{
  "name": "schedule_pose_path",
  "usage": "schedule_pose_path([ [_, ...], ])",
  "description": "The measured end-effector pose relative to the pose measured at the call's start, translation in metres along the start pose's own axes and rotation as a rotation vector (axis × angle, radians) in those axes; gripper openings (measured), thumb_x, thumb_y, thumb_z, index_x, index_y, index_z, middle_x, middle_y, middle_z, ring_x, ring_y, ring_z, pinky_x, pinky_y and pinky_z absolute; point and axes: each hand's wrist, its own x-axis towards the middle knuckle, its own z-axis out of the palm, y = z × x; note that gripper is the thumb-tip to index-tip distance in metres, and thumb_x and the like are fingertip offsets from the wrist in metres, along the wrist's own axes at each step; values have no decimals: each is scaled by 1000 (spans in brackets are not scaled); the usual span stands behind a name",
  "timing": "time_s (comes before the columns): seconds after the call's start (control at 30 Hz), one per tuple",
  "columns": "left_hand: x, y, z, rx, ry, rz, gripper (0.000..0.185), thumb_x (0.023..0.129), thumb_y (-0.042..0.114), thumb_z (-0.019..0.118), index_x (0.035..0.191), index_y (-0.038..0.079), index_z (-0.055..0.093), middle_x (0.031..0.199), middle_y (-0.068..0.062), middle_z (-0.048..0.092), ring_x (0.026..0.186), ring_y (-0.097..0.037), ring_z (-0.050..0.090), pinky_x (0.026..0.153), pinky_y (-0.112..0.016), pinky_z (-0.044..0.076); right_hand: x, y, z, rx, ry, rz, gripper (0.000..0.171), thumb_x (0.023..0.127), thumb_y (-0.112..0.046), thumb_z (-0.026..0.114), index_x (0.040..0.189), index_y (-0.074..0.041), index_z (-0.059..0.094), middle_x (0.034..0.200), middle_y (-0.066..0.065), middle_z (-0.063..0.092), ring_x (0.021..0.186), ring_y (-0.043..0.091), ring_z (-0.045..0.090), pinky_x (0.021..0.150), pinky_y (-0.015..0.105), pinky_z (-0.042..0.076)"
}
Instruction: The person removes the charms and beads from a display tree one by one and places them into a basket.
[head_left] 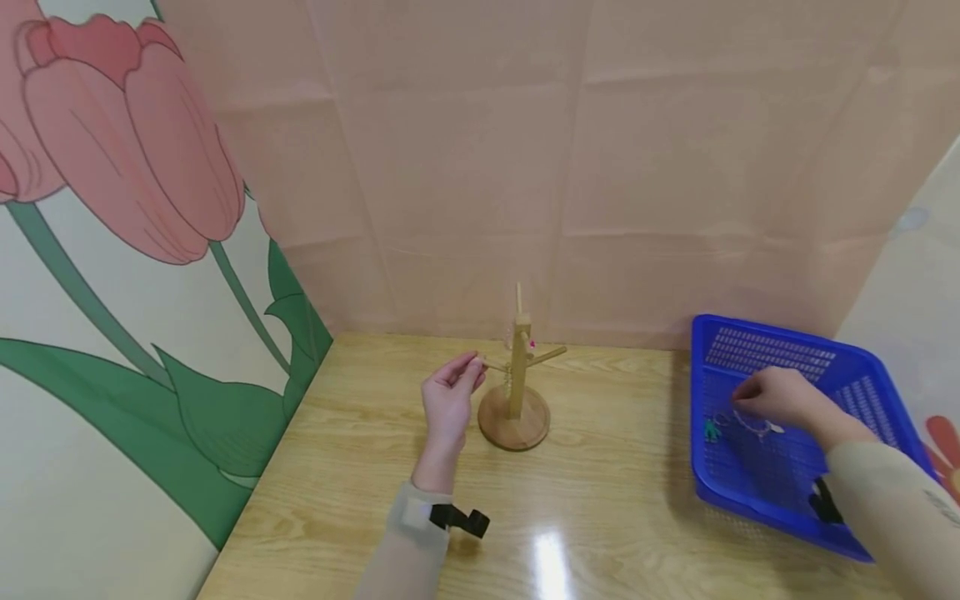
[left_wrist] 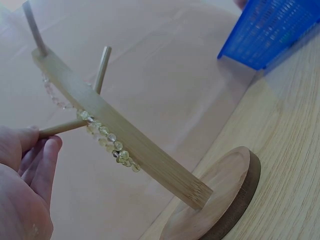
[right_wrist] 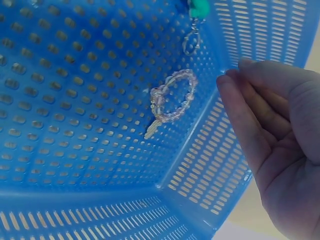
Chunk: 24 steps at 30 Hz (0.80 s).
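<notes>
At wooden stand [head_left: 517, 387]: pinching a peg [left_wrist: 66, 128] with left hand [head_left: 448, 404], likely for steadiness.
Inside blue basket [head_left: 697, 392]: hovering with narrowed, seemingly empty right hand [head_left: 786, 400] near beaded bracelet [right_wrist: 157, 97], presumably for easy reach.

Blue basket [head_left: 698, 400]; pale pinkish bracelet [right_wrist: 158, 96]

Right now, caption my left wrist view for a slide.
Left hand pinches one peg of a wooden bracelet stand; a yellowish beaded bracelet hangs there.

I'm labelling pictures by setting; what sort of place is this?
Perhaps an indoor corner set up for tabletop work: a wood-grained table, a pinkish cloth backdrop and a tulip-decorated wall.
</notes>
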Motion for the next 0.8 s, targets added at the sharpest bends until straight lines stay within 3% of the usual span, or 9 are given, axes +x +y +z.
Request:
schedule_pose_path([
  [0.4,-1,1,0,1,3,-7,18,98,1,78,113,-8,78,107,-22,79,92,-21,79,87,-33,66,-8,-11,-13,23,105,-35,22,99,-22,78,106,-2,83,97,11,80,86,27,75,76,52,65],
  [0.57,0,1,1,5,1,-2,17,98,1,78,113,-7,79,111,-30,75,92,-20,79,87,-33,66,-10,-22,-23,50,157,-25,28,100,-29,79,112,-4,83,103,13,80,96,37,75,85,60,62],
  [0.8,0,-2,1,9,2,6,17,98,0,78,112,-8,79,112,-36,73,91,-19,79,85,-32,67,-11,-42,-31,116,161,1,40,103,-38,75,125,-4,79,112,16,79,97,30,75,86,58,62],
])
